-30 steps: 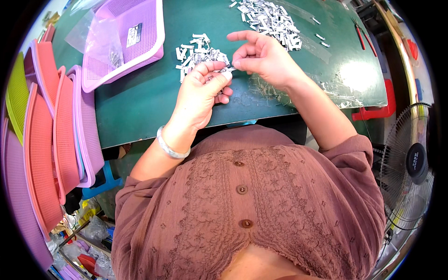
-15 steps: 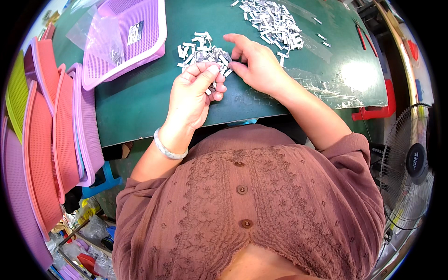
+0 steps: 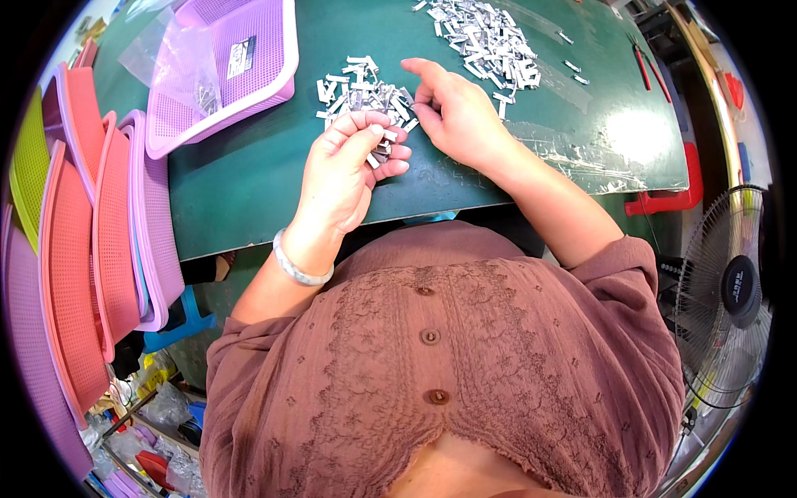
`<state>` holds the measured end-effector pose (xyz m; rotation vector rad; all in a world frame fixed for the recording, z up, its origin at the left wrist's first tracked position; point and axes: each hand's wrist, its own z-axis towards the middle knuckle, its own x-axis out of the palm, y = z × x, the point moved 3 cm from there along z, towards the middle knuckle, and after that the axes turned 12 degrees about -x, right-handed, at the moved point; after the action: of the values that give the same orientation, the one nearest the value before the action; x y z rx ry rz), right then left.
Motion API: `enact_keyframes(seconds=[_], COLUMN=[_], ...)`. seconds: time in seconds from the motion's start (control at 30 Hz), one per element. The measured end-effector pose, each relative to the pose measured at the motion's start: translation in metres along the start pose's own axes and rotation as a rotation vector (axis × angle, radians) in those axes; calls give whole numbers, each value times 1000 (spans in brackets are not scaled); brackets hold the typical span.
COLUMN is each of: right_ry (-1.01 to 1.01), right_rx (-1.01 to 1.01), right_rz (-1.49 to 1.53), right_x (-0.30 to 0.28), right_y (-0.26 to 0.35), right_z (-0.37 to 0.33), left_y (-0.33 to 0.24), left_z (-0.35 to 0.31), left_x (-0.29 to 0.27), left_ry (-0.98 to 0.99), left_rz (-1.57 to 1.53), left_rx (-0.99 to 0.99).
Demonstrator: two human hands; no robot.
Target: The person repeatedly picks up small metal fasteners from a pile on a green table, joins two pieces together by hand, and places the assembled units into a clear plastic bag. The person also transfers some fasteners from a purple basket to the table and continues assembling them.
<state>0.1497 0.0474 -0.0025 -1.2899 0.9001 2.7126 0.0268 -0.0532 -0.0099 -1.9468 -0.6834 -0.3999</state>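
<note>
My left hand [image 3: 344, 162] is curled around several small metal pieces [image 3: 382, 152], silvery white and rectangular, which show between thumb and fingers. Just beyond it lies a small pile of the same pieces [image 3: 357, 87] on the green table. At the right edge of this pile is my right hand [image 3: 457, 112], its index finger stretched forward and its other fingers bent. The thumb and a fingertip come close to a piece at the pile's edge; whether they grip it is too small to make out. A larger pile of such pieces [image 3: 486, 41] lies farther back, to the right.
A purple mesh basket [image 3: 274, 91] holding a clear plastic bag [image 3: 178, 62] stands at the back left. Stacked coloured baskets [image 3: 112, 224] lean at the left. Red-handled pliers [image 3: 643, 68] lie far right. A fan [image 3: 722, 290] stands beside the table [image 3: 249, 199].
My left hand has opened a little, so more of the metal pieces in it show. My right hand has shifted slightly to the right, away from the left.
</note>
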Motion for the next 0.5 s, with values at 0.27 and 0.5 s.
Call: enact_keyframes(seconds=[0.27,0.5], right_ry=[-42,28], right_rx=[14,46], right_rz=[44,56], right_x=[-1,1], right_y=[-1,-7], right_z=[2,8], left_y=[0,0], left_z=[1,-1], left_x=[-4,-2], left_ry=[40,8], left_rz=[6,26], left_rx=[-37,-38])
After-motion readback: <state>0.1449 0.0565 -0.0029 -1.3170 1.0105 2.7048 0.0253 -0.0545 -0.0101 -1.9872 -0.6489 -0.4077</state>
